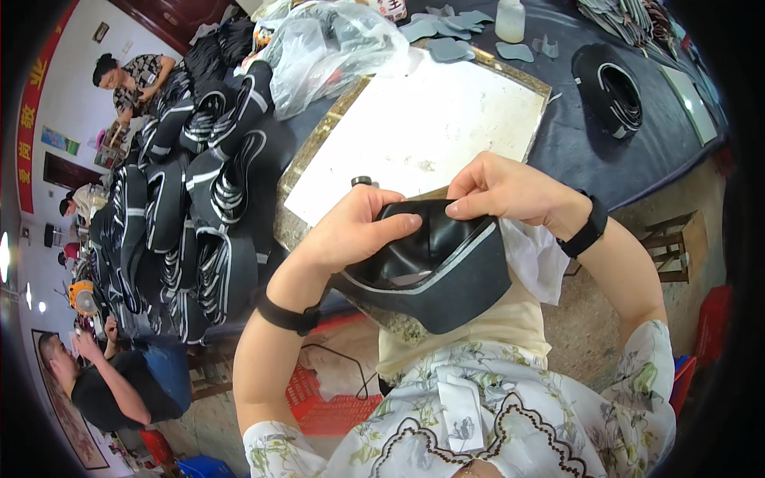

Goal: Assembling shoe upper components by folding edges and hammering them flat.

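Between my two hands is a black shoe upper, with a pale grey strip along its curved edge and a shiny black inner side facing up. My left hand pinches its rim, thumb lying on the inside. A short way to the right, my right hand grips the same rim between thumb and bent fingers. The piece hangs just in front of my body, over the near edge of a white work board. What the fingers do behind the rim is hidden.
Stacks of black uppers fill the table's left side. A clear plastic bag, grey cut pieces and a small bottle lie beyond the board. Another nested black stack sits right. A person in black is at left.
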Demonstrator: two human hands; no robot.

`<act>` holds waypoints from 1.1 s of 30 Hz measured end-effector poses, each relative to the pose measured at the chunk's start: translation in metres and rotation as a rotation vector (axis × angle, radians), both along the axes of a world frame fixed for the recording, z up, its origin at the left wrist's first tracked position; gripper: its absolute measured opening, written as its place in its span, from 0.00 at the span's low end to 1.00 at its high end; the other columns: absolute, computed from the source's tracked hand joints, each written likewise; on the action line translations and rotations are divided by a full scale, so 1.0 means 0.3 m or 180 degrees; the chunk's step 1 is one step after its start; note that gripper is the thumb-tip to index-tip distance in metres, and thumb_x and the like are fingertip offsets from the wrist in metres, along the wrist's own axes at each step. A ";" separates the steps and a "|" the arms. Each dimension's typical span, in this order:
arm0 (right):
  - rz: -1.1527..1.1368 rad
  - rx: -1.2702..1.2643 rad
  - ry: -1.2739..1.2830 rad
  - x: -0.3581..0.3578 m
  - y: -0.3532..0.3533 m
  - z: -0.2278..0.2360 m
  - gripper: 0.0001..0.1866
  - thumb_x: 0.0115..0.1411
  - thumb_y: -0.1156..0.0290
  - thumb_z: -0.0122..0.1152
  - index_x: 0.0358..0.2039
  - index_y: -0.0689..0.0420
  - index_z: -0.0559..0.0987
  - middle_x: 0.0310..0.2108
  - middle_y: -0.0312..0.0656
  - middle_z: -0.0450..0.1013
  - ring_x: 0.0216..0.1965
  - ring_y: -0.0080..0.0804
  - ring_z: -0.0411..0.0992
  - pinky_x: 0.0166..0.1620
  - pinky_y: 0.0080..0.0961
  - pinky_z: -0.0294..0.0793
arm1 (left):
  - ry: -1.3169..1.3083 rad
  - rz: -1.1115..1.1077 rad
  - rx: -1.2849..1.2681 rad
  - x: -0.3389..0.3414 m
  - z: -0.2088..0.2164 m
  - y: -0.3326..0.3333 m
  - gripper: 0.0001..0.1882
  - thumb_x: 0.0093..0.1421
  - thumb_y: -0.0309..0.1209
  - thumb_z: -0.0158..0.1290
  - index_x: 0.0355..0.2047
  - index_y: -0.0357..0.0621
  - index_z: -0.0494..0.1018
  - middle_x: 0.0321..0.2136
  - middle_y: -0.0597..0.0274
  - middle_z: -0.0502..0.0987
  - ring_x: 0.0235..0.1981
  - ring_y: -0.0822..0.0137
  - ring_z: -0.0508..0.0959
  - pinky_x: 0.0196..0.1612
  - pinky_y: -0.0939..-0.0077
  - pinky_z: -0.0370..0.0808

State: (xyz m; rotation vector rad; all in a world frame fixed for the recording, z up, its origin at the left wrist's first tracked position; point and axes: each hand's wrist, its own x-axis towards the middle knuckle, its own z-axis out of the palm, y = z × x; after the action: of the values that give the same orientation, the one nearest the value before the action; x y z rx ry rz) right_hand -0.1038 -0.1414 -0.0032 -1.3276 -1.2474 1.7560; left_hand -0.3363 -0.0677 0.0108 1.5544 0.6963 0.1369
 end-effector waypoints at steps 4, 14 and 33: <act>0.0387 0.1987 -0.1093 -0.014 -0.021 0.016 0.11 0.57 0.66 0.60 0.30 0.64 0.80 0.18 0.40 0.72 0.22 0.21 0.69 0.26 0.27 0.69 | 0.0095 -0.0585 0.2248 0.070 0.114 -0.053 0.10 0.59 0.33 0.54 0.29 0.38 0.76 0.16 0.46 0.71 0.17 0.58 0.72 0.23 0.67 0.68; -0.2471 0.4286 -0.2626 0.200 -0.223 0.258 0.17 0.53 0.78 0.55 0.44 0.54 0.79 0.17 0.40 0.72 0.17 0.36 0.72 0.21 0.29 0.69 | -0.0813 -0.0521 0.3437 0.260 0.178 -0.196 0.07 0.60 0.26 0.52 0.29 0.31 0.72 0.22 0.52 0.73 0.23 0.53 0.72 0.28 0.65 0.70; -0.3075 0.2306 -0.4011 0.628 -0.753 0.061 0.06 0.49 0.71 0.66 0.26 0.54 0.77 0.19 0.39 0.73 0.23 0.38 0.74 0.25 0.31 0.72 | -0.1551 -0.0779 -0.0410 1.378 0.044 0.027 0.13 0.60 0.33 0.59 0.41 0.40 0.72 0.27 0.67 0.75 0.25 0.73 0.74 0.28 0.79 0.71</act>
State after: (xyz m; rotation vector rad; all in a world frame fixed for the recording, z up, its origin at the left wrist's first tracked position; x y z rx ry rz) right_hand 0.0845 -0.3672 0.0151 -2.0273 -1.1961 -0.3288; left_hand 0.0771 -0.0596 0.0239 1.3957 0.1272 0.2707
